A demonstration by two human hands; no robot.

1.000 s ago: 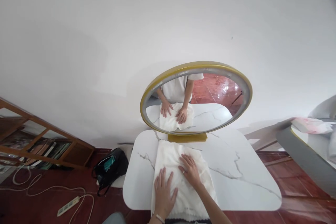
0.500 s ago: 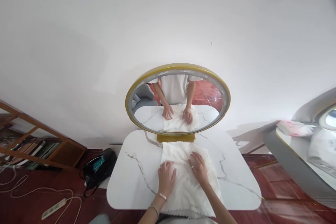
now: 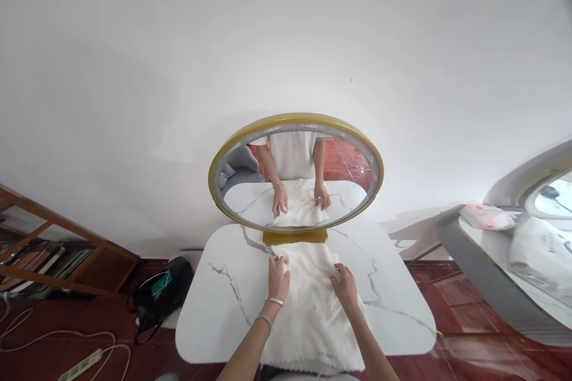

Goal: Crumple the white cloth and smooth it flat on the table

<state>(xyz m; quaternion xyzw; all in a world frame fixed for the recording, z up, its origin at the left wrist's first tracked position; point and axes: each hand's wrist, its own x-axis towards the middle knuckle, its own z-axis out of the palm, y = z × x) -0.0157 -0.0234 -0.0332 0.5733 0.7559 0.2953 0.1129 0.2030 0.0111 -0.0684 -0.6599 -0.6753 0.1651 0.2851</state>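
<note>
A white cloth [image 3: 313, 321] with scalloped edges lies wrinkled on the white marbled table [image 3: 214, 315], its near end at the table's front edge. My left hand [image 3: 279, 278] is closed on the cloth's left side near the far end, fingertips bent down. On the opposite side, my right hand [image 3: 344, 284] grips the cloth's right edge between thumb and fingers. Both hands also show in the oval mirror [image 3: 295, 118], which stands just beyond the cloth.
A second table [image 3: 482, 268] at the right carries a pink-and-white packet [image 3: 487, 216] and a white bag [image 3: 543, 253]. On the red tiled floor at left are a black bag [image 3: 163, 292] and a power strip [image 3: 81, 365] with its cord. A wooden shelf [image 3: 105, 268] holds books.
Both hands have shifted from resting on the cloth's surface to its sides. My left hand moved farther away and my right hand moved outward; their fingers have closed on the cloth.
</note>
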